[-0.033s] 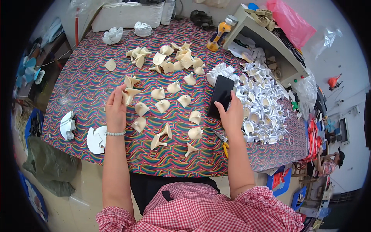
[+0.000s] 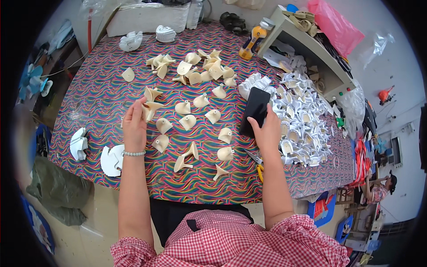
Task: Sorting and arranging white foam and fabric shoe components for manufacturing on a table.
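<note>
Cream plastic shoe heels lie over the patterned tabletop. Several stand apart in the middle, such as one heel [image 2: 187,121], and others form a loose heap [image 2: 209,71] farther back. My left hand [image 2: 134,129], with a beaded bracelet at the wrist, has its fingers closed at the edge of a cream shoe heel [image 2: 151,109]; another heel [image 2: 151,94] is just beyond it. In my right hand [image 2: 267,133] is a black phone [image 2: 255,109], gripped by its lower right edge with the thumb over the dark screen. Beside that hand spreads a pile of white-covered heels [image 2: 304,120].
Yellow-handled scissors [image 2: 259,171] lie by my right forearm. White stacked pieces [image 2: 79,143] and a white cut-out piece [image 2: 111,161] are at the left. Behind stand a drink bottle [image 2: 252,42] and a shelf unit [image 2: 284,29]. Another person [image 2: 378,189] is at the far right.
A blurred grey shape has come in at the far left edge. Both hands, the phone and the heels stay practically where they were.
</note>
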Demonstrator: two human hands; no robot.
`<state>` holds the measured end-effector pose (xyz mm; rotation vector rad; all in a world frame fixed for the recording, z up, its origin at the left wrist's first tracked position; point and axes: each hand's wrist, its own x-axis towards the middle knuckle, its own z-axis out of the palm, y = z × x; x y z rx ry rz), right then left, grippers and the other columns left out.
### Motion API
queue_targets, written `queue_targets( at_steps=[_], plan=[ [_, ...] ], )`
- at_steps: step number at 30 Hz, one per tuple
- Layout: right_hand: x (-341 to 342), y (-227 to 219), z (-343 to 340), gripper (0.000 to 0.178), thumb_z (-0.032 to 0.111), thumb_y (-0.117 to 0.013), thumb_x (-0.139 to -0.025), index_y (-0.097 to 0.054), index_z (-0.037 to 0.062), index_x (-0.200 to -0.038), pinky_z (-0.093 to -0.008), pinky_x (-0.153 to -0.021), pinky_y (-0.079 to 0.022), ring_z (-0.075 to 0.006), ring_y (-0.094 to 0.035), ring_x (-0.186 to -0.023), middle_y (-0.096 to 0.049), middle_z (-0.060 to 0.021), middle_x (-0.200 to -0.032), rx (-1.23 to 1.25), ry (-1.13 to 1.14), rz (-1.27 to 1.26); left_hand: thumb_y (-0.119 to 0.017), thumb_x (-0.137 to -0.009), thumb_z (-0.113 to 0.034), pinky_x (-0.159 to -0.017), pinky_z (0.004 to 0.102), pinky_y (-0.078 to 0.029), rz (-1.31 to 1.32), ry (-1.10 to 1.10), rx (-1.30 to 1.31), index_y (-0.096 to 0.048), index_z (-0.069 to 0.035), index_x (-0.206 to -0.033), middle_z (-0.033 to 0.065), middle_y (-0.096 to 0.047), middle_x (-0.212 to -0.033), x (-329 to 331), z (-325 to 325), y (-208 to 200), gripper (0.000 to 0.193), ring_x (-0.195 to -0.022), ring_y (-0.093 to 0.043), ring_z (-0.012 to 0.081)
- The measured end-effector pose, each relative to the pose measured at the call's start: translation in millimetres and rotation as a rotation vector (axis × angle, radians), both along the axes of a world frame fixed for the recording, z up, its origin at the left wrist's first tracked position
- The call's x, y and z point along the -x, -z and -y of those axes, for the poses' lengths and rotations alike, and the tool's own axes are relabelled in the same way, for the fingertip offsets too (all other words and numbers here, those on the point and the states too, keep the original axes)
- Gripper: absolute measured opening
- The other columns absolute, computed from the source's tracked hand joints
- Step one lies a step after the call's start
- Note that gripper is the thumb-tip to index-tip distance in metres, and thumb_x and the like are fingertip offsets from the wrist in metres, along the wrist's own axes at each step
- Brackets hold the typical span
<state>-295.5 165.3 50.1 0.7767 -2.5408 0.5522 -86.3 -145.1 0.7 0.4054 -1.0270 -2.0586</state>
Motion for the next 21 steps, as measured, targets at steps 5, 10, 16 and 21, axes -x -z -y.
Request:
queue_targets(
  at_steps=[5, 10, 16, 21],
  plan=[
    [9, -18, 17, 0.086, 0.042, -0.08, -0.07, -0.044, 0.0009, -0.136, -0.0457, -0.087, -0.046, -0.0395, -0.06, -0.099, -0.066, -0.0239, -0.098, -0.114, 0.173, 0.255, -0.055, -0.098, -0.019, -0.089, 0.0247, -0.047, -0.008, -0.07, 0.035, -0.063, 0.001, -0.114, 0.0056, -0.066, -0.109, 7, 2, 14, 0.027, -0.1, -0.059, 0.01],
    [35, 11, 4, 0.058, 0.028, -0.076, -0.079, -0.055, -0.0032, -0.123, -0.0375, -0.085, -0.047, -0.0288, -0.062, -0.098, -0.067, -0.0176, -0.094, 0.383, -0.066, 0.227, -0.056, -0.098, -0.02, -0.084, 0.0216, -0.046, 0.025, -0.078, 0.084, -0.066, -0.002, -0.112, 0.0028, -0.067, -0.106, 7, -1, 10, 0.025, -0.094, -0.059, 0.0063],
    [-1, -85, 97, 0.029, 0.017, -0.06, -0.095, -0.056, 0.0013, -0.119, -0.0246, -0.079, -0.05, -0.0099, -0.061, -0.091, -0.063, -0.0046, -0.108, 1.045, -0.477, 0.941, -0.055, -0.099, -0.022, -0.082, 0.0221, -0.047, 0.114, -0.05, 0.083, -0.065, -0.002, -0.112, 0.0018, -0.067, -0.105, 5, -5, -1, 0.027, -0.092, -0.059, 0.0062],
    [-69, -96, 272, 0.036, 0.019, -0.06, -0.094, -0.052, 0.0018, -0.125, -0.027, -0.077, -0.053, -0.0132, -0.063, -0.089, -0.063, -0.0053, -0.105, 0.697, -0.744, 1.397, -0.056, -0.098, -0.025, -0.079, 0.0205, -0.046, 0.186, -0.019, 0.19, -0.067, -0.003, -0.109, -0.0015, -0.067, -0.097, 7, -4, -1, 0.027, -0.085, -0.059, 0.0046]
  ],
)
